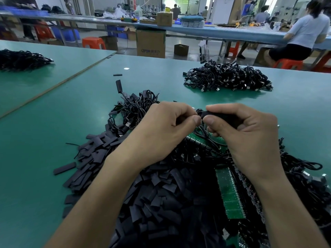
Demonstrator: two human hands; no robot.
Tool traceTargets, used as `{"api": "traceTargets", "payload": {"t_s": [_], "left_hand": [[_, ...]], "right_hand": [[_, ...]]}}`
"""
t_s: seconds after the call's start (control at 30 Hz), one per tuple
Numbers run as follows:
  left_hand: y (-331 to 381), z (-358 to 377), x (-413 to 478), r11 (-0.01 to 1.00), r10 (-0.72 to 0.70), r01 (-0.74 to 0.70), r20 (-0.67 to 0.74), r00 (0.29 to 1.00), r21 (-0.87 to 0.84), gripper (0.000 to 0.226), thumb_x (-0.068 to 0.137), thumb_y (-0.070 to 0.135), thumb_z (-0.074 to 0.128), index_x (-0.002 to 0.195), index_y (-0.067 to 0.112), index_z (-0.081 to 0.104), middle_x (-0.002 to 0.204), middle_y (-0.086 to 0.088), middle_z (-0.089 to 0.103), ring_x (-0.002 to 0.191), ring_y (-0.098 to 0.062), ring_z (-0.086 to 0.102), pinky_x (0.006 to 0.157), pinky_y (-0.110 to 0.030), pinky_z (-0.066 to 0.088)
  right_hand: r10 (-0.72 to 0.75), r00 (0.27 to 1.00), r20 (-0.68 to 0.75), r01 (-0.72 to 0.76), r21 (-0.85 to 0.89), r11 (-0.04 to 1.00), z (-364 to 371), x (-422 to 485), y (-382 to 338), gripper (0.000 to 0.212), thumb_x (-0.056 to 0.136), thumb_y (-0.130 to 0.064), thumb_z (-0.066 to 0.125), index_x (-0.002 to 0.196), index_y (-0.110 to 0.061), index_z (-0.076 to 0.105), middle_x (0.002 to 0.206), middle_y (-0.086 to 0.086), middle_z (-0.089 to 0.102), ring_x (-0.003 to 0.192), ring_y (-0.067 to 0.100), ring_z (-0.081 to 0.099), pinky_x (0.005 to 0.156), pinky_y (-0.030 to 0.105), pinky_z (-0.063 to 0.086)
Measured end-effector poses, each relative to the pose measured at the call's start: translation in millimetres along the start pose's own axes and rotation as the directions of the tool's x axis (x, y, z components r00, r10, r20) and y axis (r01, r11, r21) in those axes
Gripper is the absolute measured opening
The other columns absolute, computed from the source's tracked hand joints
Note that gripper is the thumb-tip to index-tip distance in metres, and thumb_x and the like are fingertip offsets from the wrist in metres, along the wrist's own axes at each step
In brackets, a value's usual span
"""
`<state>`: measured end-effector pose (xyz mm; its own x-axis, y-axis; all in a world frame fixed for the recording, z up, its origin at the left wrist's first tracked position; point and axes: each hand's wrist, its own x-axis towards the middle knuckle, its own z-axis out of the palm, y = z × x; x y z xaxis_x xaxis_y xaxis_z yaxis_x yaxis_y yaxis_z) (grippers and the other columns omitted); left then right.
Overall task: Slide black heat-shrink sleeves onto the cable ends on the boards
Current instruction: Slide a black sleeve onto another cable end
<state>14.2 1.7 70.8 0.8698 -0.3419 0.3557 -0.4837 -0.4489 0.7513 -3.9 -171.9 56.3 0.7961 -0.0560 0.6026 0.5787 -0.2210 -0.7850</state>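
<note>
Dozens of flat black heat-shrink sleeves [161,194] are lying heaped at the near edge of the green bench [44,122]. They are spilling against long green circuit boards [229,192] that are half buried under thin black cables [304,176].

Just above the boards both hands are working together. The right hand [250,136] is pinching one black sleeve [216,114] between thumb and forefinger, its mouth pointing left. The left hand [166,129] is curling in and nipping what looks like a black cable end [199,114], though the tip is mostly hiding behind the fingertips. I cannot tell whether the end is already inside the sleeve.

To my eye, threading is the step in hand. It is calling for the right fingers to be squeezing the flat sleeve on its edges so the mouth gapes. The left hand should be gripping close to the tip so the cable is not buckling, with both lined up straight before pushing. Some slack toward the board is worth keeping.

Farther back a tangle of looped black cables [136,106] is lying beyond the hands. A second black cable pile [227,76] is sitting well apart, toward the far right.
</note>
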Motion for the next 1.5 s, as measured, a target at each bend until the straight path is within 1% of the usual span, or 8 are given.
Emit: {"api": "traceTargets", "payload": {"t_s": [0.13,0.27,0.5,0.8,1.1,1.23,1.33,1.5], "left_hand": [[1,2,0,1.000,0.016,-0.016,-0.025,1.000,-0.011,0.022,0.099,0.029,0.059,0.088,0.020,0.075,0.064,0.001,0.066,0.049,-0.014,0.055,0.048,-0.028,0.045],[-1,6,0,0.998,-0.017,0.015,-0.025,1.000,-0.065,0.020,0.100,0.025,0.058,0.090,0.019,0.074,0.065,0.007,0.069,0.053,-0.004,0.063,0.052,-0.016,0.047],[-1,10,1,0.998,-0.002,-0.005,-0.093,0.996,-0.069,0.023,0.101,0.022,0.056,0.084,0.019,0.071,0.064,0.006,0.069,0.053,-0.004,0.064,0.052,-0.015,0.048],[3,9,1,0.993,-0.009,-0.005,-0.111,0.994,-0.121,0.021,0.100,0.020,0.058,0.083,0.022,0.070,0.066,0.006,0.070,0.053,-0.004,0.065,0.053,-0.012,0.046],[-4,2,1,0.983,-0.077,0.095,0.124,0.989,-0.154,0.016,0.086,0.033,0.077,0.097,0.024,0.071,0.086,0.008,0.074,0.077,-0.005,0.071,0.075,-0.024,0.057],[-15,2,2,0.981,-0.192,0.181,0.207,0.959,0.070,0.031,0.076,0.035,0.085,0.102,0.033,0.068,0.085,0.014,0.070,0.077,0.002,0.068,0.074,-0.018,0.055],[-23,4,4,0.976,-0.194,0.178,0.133,0.972,0.123,0.015,0.082,0.032,0.081,0.091,0.030,0.070,0.074,0.015,0.067,0.063,0.001,0.065,0.055,-0.009,0.045],[-41,-2,13,0.965,-0.228,0.250,-0.218,0.949,0.077,0.024,0.085,0.032,0.078,0.098,0.027,0.059,0.084,0.012,0.068,0.074,0.000,0.064,0.063,-0.013,0.045]], "right_hand": [[0.024,0.992,-0.126,-0.014,0.079,0.997,4,1,0,0.041,0.074,-0.022,0.082,0.109,-0.030,0.063,0.083,-0.009,0.076,0.066,0.012,0.073,0.062,0.019,0.057],[0.029,0.971,-0.239,-0.002,0.111,0.994,14,-1,3,0.035,0.079,-0.014,0.082,0.107,-0.026,0.064,0.081,-0.006,0.077,0.065,0.013,0.073,0.063,0.021,0.057],[-0.016,0.969,-0.247,0.029,0.050,0.998,23,-4,7,0.028,0.098,-0.019,0.063,0.121,-0.034,0.063,0.084,-0.014,0.076,0.075,0.009,0.075,0.069,0.023,0.059],[0.037,0.973,-0.228,-0.005,0.140,0.990,27,-8,3,0.029,0.097,-0.018,0.065,0.119,-0.037,0.063,0.079,-0.004,0.077,0.069,0.020,0.075,0.069,0.033,0.062],[0.124,0.955,-0.268,-0.089,0.136,0.987,11,0,2,0.023,0.090,-0.010,0.072,0.101,-0.030,0.067,0.076,-0.004,0.075,0.067,0.012,0.071,0.060,0.021,0.053],[0.181,0.942,-0.283,-0.136,0.170,0.976,8,0,-1,0.020,0.092,-0.006,0.069,0.100,-0.023,0.065,0.077,0.002,0.076,0.067,0.016,0.072,0.059,0.021,0.055],[0.188,0.946,-0.265,-0.175,0.071,0.982,6,1,-3,0.019,0.094,-0.009,0.069,0.103,-0.026,0.065,0.077,-0.002,0.076,0.069,0.015,0.073,0.062,0.024,0.058],[0.169,0.964,-0.206,-0.243,-0.419,0.875,-1,-1,-8,0.030,0.094,-0.028,0.066,0.123,-0.035,0.063,0.081,-0.025,0.072,0.079,0.000,0.068,0.088,0.035,0.056]]}}
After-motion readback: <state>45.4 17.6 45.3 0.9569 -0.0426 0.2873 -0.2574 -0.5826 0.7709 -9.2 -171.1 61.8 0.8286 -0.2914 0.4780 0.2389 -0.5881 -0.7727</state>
